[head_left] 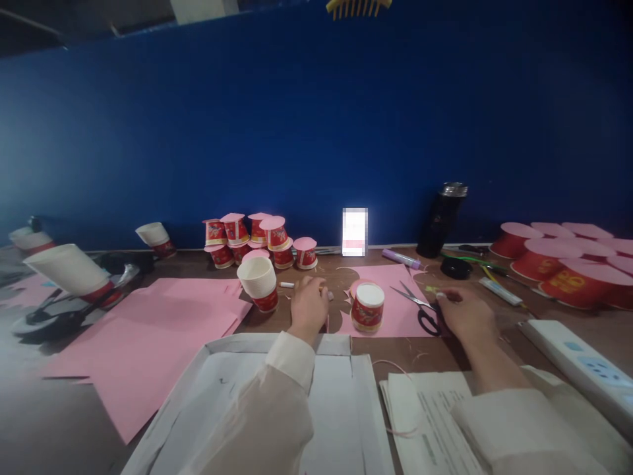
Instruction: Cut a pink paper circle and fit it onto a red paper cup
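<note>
My left hand (309, 307) rests on the brown table, just right of a stack of white-rimmed red paper cups (258, 282). Its fingers are curled down, and what lies under them is hidden. My right hand (467, 316) is at the right edge of a pink paper sheet (400, 320), fingers bent together; anything in them is too small to tell. Close beside it, scissors (419, 307) with black handles lie with blades apart on the sheet. Between my hands an upside-down red paper cup (367, 309) stands on the pink paper, its white base up.
Pink sheets (173, 323) and a white cardboard tray (341, 382) lie left and in front. Red cups topped with pink discs stand at back left (273, 232) and right (583, 280). A black flask (440, 221), a purple glue stick (401, 258) and a power strip (578, 363) are nearby.
</note>
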### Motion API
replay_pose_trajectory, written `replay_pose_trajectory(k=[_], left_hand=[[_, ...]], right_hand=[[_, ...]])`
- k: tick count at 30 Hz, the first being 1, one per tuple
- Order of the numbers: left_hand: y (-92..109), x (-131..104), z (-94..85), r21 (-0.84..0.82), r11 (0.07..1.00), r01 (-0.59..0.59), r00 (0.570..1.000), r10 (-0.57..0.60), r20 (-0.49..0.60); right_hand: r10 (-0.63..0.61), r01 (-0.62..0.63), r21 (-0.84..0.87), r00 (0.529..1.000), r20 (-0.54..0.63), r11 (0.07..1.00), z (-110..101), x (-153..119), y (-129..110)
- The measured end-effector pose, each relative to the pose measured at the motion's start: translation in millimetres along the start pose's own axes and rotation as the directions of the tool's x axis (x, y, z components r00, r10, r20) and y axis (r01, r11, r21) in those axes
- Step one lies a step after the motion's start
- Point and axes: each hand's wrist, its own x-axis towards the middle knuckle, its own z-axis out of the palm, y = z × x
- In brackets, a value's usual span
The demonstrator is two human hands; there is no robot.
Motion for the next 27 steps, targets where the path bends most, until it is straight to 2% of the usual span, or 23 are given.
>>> replay_pose_trajectory(k=[4, 7, 10, 12, 13, 15, 17, 21, 23, 27], left_hand=[[6.2, -2.7, 1.6, -0.093, 0.994, -0.055, 0.998, 0.059, 0.036], [12.5, -2.9, 1.4, -0.336, 0.94, -0.053, 0.988, 0.098, 0.12], [14.7, -1.3, 0.3, -0.631, 0.77, 0.096, 0.951, 0.115, 0.285], [14.9, -1.8, -0.6, -0.729, 0.66, 0.18, 0.906, 0.178, 0.385], [15.4, -3.1, -0.8, -0.745, 0.638, 0.196, 0.881, 0.219, 0.418], [18.3, -7.6, -0.3, -0.722, 0.668, 0.182, 0.84, 0.276, 0.467], [23.1, -13.3, 2.1, -0.707, 0.695, 0.128, 0.828, 0.318, 0.463], [29.7, -20.2, 11.2, -0.624, 0.78, 0.035, 0.878, 0.275, 0.393], [29.3, -20.1, 15.9, -0.596, 0.803, 0.016, 0.888, 0.262, 0.377], [25.8, -18.5, 20.9, -0.595, 0.803, -0.012, 0.894, 0.276, 0.354]], right_hand=[[0.014, -0.013, -0.039, 0.999, 0.033, 0.999, -3.9, -5.4, -7.3], [-0.016, 0.018, -0.049, 0.999, 0.03, 0.999, -9.4, -9.3, -13.3], [-0.068, 0.07, -0.047, 0.997, 0.035, 0.996, -15.9, -13.3, -19.0], [-0.091, 0.095, -0.046, 0.993, 0.074, 0.994, -18.9, -16.1, -22.2], [-0.104, 0.109, -0.045, 0.989, 0.103, 0.993, -19.7, -17.6, -23.7], [-0.147, 0.154, -0.029, 0.975, 0.164, 0.988, -19.9, -21.5, -27.0], [-0.212, 0.216, 0.005, 0.954, 0.21, 0.976, -17.8, -27.0, -31.8], [-0.33, 0.321, 0.076, 0.905, 0.27, 0.944, -6.3, -41.8, -47.9], [-0.363, 0.349, 0.102, 0.88, 0.305, 0.932, 2.1, -47.8, -57.7], [-0.313, 0.31, 0.062, 0.899, 0.304, 0.949, 17.7, -50.9, -73.7]])
